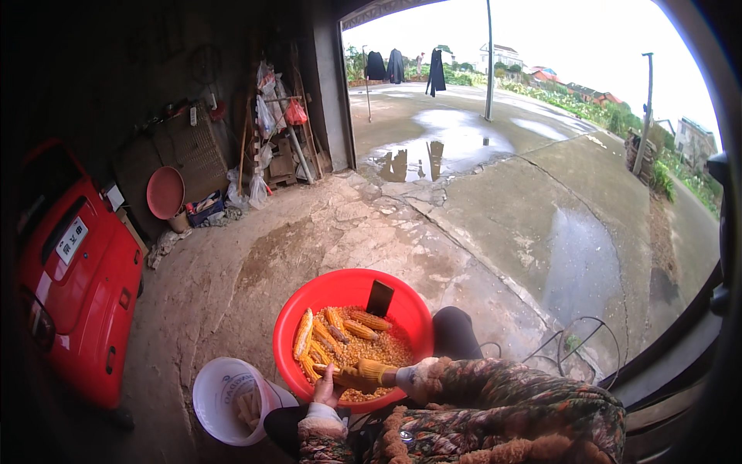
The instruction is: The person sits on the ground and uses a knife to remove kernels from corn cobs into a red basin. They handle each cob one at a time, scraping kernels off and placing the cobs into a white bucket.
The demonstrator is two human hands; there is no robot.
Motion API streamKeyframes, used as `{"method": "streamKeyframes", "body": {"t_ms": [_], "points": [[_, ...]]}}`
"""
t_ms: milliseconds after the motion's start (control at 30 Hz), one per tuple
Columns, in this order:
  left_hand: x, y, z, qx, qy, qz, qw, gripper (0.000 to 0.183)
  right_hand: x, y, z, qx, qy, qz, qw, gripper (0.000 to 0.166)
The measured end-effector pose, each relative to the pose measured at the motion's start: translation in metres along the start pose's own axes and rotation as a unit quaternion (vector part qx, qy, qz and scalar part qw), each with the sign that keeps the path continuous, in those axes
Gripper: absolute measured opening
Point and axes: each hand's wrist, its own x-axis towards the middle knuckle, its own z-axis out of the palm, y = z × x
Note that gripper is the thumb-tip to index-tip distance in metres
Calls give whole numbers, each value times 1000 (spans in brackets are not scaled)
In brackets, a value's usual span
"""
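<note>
A large red plastic basin stands before me, holding loose corn kernels and several ears of dried corn, most lying at its left and middle. My bare left hand, at the basin's near rim, is closed on a partly shelled ear of corn. Over the same ear lies my right hand in a yellow-brown work glove, its fingers curled around the cob's right part. A dark phone-like slab leans upright against the basin's far inner wall.
Left of the basin, a white plastic bucket holds bare corncobs. A red vehicle stands at far left. Bags and wooden poles lean near the doorway. A metal wire frame lies at right, and puddles mark the concrete outside.
</note>
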Motion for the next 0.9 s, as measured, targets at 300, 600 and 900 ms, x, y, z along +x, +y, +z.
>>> {"method": "streamKeyframes", "body": {"t_ms": [300, 600, 900], "points": [[0, -1, -1, 25, -16, 14, 999, 48, 20, 18, 16, -212, 53, 9, 976, 27], [3, 0, -1, 15, 1, 31, 999, 48, 26, 27, 35, 187, 162, 15, 969, 53], [4, -3, -6, 16, 12, 31, 999, 46, 32, 27, 37, 102, 196, -84, 972, 36]]}}
